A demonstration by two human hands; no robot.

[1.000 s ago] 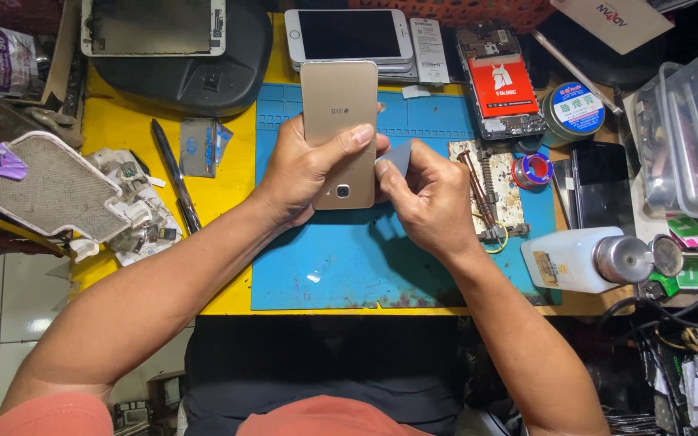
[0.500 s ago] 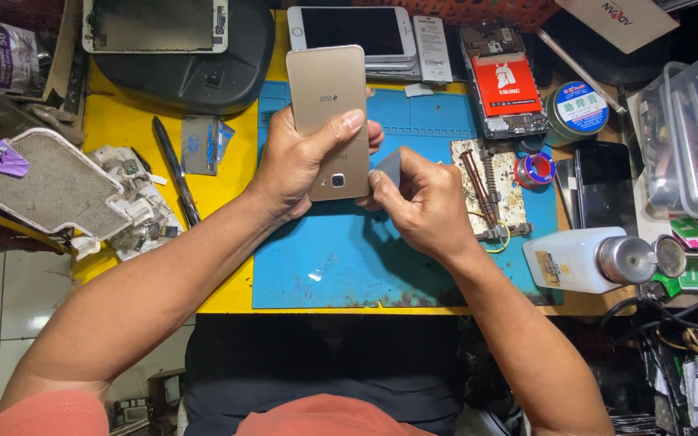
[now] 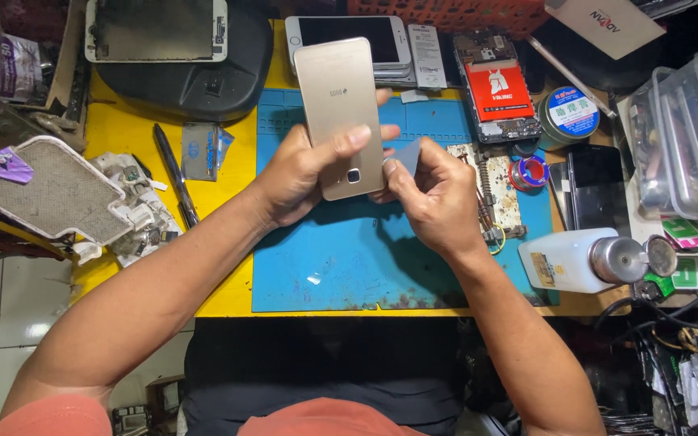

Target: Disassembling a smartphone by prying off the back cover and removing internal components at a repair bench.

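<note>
My left hand [image 3: 304, 178] grips a gold smartphone [image 3: 339, 105] by its lower half, back side up, held above the blue work mat [image 3: 341, 258]. My right hand [image 3: 430, 198] pinches a small thin grey pick [image 3: 408, 156] against the phone's lower right edge. Both hands meet near the middle of the mat.
A white phone [image 3: 349, 36], a battery and an opened phone with a red part [image 3: 498, 89] lie at the mat's far edge. A white bottle [image 3: 575, 260], tape rolls and plastic boxes [image 3: 688, 137] stand right. A black pen [image 3: 173, 173], a mesh tray [image 3: 42, 194] and scraps lie left.
The gold phone has been raised and shifted away from me, with my left hand sliding lower on it. My right hand stays at the phone's lower right edge with the pick.
</note>
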